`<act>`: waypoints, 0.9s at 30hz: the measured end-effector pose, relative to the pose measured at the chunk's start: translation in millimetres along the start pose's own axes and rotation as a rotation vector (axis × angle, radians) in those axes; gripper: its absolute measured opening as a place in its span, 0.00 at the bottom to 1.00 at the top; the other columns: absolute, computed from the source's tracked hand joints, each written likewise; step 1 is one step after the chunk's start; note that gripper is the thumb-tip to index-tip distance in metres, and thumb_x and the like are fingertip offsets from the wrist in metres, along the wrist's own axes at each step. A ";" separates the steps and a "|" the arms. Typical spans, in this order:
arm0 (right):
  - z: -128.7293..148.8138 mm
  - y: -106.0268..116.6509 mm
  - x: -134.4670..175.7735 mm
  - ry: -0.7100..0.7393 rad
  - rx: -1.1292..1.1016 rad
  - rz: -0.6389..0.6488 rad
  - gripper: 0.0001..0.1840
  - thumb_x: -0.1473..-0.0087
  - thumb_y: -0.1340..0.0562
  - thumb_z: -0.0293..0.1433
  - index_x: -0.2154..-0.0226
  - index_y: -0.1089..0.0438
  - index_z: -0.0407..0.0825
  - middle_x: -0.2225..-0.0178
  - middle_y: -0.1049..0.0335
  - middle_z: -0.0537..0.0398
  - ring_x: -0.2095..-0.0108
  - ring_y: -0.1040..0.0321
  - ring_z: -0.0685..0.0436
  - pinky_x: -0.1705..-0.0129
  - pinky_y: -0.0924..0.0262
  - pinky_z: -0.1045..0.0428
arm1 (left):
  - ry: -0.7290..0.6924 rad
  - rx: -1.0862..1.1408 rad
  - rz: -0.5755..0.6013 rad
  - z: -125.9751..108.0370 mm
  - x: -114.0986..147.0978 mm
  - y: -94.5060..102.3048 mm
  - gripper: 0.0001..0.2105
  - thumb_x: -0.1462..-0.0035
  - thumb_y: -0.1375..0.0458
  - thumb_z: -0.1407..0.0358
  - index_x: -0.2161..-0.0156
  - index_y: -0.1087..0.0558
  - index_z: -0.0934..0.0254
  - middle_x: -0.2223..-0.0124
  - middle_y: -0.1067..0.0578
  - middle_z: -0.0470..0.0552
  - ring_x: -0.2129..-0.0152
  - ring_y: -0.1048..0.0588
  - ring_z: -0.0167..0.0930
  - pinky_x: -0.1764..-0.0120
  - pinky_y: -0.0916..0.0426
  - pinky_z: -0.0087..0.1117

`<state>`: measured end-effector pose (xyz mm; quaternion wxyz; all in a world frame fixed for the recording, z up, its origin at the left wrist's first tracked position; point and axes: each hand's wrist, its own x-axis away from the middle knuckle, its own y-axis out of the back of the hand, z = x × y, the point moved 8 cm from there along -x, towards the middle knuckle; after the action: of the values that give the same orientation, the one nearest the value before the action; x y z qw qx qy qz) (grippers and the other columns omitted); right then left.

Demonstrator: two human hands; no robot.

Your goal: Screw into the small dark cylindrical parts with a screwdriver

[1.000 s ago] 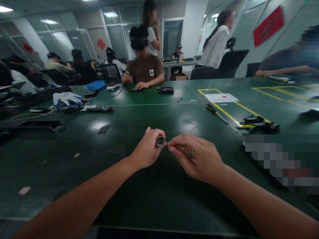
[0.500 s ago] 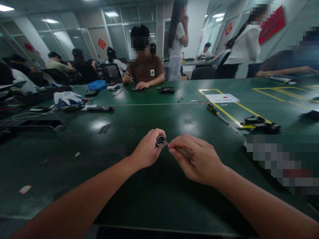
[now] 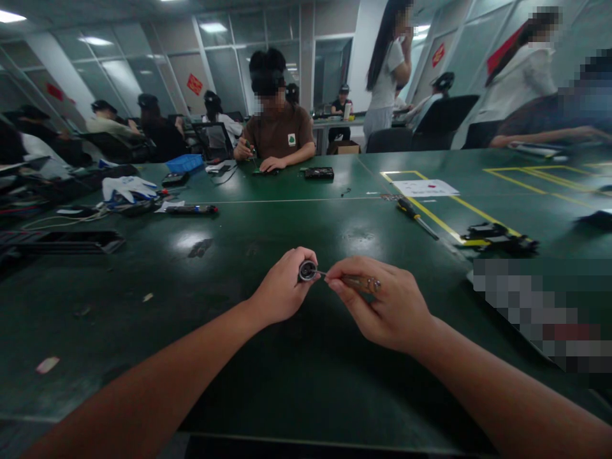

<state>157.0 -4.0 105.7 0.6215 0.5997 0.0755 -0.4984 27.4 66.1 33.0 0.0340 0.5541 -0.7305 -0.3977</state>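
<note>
My left hand point(image 3: 283, 290) is closed around a dark cylindrical part point(image 3: 306, 271), whose round, metal-rimmed open end faces me. Most of its body is hidden inside my fingers. A screwdriver point(image 3: 359, 282) with a brownish, see-through handle is pinched in my right hand point(image 3: 389, 306). Its thin shaft points left and meets the rim of the cylinder's mouth. Whether the tip touches anything inside is too small to tell. Both hands are held above the green table point(image 3: 268, 389).
A yellow-and-black screwdriver point(image 3: 417, 218) and a black device point(image 3: 500, 240) lie to the right, near yellow tape lines. White gloves point(image 3: 128, 189) and a pen-like tool point(image 3: 191, 209) are on the left. Across the table sits a co-worker point(image 3: 277, 134). A blue tray point(image 3: 185, 162) stands at the far left.
My right hand has shifted slightly right, and the screwdriver lies flatter with more of its shaft showing. My left hand stays put. Two people standing in the background have moved right.
</note>
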 end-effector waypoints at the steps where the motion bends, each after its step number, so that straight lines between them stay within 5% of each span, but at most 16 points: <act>1: -0.3 -0.2 -0.1 0.001 -0.002 0.002 0.05 0.38 0.40 0.26 0.59 0.30 0.48 0.65 0.24 0.54 0.67 0.27 0.48 0.63 0.35 0.54 | -0.002 0.000 0.004 -0.2 0.0 -0.5 0.06 0.39 0.42 0.67 0.58 0.34 0.62 0.60 0.27 0.49 0.62 0.28 0.33 0.60 0.35 0.35; 27: -2.5 -4.2 -1.4 -0.019 -0.023 0.038 0.05 0.38 0.41 0.27 0.59 0.31 0.49 0.65 0.23 0.53 0.67 0.26 0.47 0.63 0.32 0.52 | -0.003 -0.035 0.001 -0.1 -0.1 1.1 0.06 0.38 0.43 0.65 0.57 0.34 0.62 0.59 0.27 0.50 0.61 0.28 0.34 0.59 0.34 0.36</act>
<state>154.5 -0.4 103.2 0.6382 0.5892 0.0641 -0.4913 26.6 66.2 33.8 0.0426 0.5525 -0.7237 -0.4113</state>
